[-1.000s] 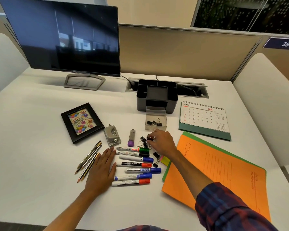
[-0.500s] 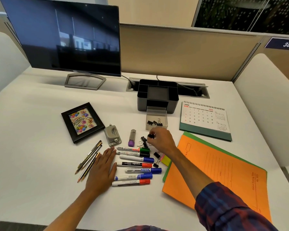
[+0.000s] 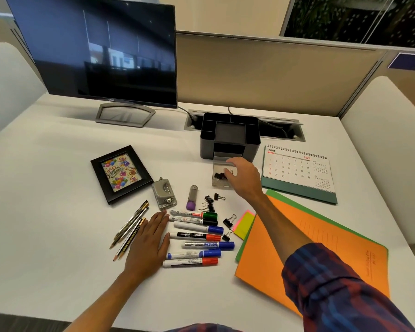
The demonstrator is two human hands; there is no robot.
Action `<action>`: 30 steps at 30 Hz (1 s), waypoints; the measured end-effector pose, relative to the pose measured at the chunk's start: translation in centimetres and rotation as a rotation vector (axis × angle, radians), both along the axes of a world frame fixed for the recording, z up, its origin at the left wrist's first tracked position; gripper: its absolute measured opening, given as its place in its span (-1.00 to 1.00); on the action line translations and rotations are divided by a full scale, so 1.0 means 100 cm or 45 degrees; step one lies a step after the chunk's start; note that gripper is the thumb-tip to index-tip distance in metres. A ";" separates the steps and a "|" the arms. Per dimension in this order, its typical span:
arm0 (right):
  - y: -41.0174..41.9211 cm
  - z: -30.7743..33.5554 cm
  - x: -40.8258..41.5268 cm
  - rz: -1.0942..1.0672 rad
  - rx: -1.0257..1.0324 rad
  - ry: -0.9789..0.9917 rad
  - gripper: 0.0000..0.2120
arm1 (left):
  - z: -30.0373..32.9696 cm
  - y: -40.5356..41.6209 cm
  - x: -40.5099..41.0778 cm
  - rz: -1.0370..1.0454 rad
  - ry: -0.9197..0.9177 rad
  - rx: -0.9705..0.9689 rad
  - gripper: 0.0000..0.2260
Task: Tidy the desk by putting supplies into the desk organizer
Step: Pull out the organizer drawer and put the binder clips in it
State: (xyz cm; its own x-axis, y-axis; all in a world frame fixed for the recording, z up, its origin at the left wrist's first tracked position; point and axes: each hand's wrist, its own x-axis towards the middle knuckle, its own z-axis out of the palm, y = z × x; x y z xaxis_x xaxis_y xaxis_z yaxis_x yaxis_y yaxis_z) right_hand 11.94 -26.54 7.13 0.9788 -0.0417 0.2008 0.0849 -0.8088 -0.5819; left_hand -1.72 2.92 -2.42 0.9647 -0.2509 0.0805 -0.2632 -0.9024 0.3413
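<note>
A black desk organizer [image 3: 206, 140] stands at the back centre of the white desk. Its clear drawer [image 3: 220, 185] is pulled out in front and holds a few black binder clips [image 3: 218, 175]. My right hand [image 3: 244, 178] hovers over that drawer, fingers pinched on a black binder clip [image 3: 227, 172]. More loose binder clips [image 3: 209, 202] lie nearer to me. My left hand [image 3: 149, 245] rests flat on the desk, fingers apart, between several pencils [image 3: 130, 228] and a row of several markers [image 3: 197, 236].
A silver punch [image 3: 164, 194] and a purple-capped tube [image 3: 192, 197] lie above the markers. Sticky notes [image 3: 244, 224] and orange and green folders [image 3: 321, 248] lie at the right, a calendar [image 3: 297, 173] behind them. A photo frame [image 3: 120, 173] and a monitor [image 3: 101, 51] are at the left.
My right hand lifted a binder clip from the loose pile and carried it away from me, over the clear drawer. My left hand stayed flat on the desk.
</note>
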 end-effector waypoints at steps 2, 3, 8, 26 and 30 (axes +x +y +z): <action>0.002 -0.002 -0.004 0.036 -0.019 -0.037 -0.74 | 0.000 0.000 0.000 0.002 0.001 0.004 -0.44; 0.004 -0.004 -0.007 0.067 -0.035 -0.043 -0.77 | 0.000 0.000 0.000 0.002 0.004 0.007 -0.43; 0.011 -0.019 -0.022 0.250 -0.158 0.068 -0.81 | -0.001 0.000 0.001 0.007 0.012 0.008 -0.41; 0.012 -0.028 -0.027 0.296 -0.248 0.067 -0.78 | 0.001 -0.001 0.000 0.000 -0.001 0.014 -0.42; 0.008 -0.012 -0.015 0.161 -0.113 -0.108 -0.84 | 0.002 -0.002 0.000 0.003 0.001 0.018 -0.42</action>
State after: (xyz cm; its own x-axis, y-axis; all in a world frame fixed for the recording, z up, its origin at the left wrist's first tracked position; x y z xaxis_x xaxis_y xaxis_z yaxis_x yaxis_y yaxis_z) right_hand 10.49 -25.73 5.91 0.9545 0.1022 0.2801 0.2348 -0.8365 -0.4951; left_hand -1.67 2.76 -2.19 0.9653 -0.2496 0.0764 -0.2607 -0.9078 0.3286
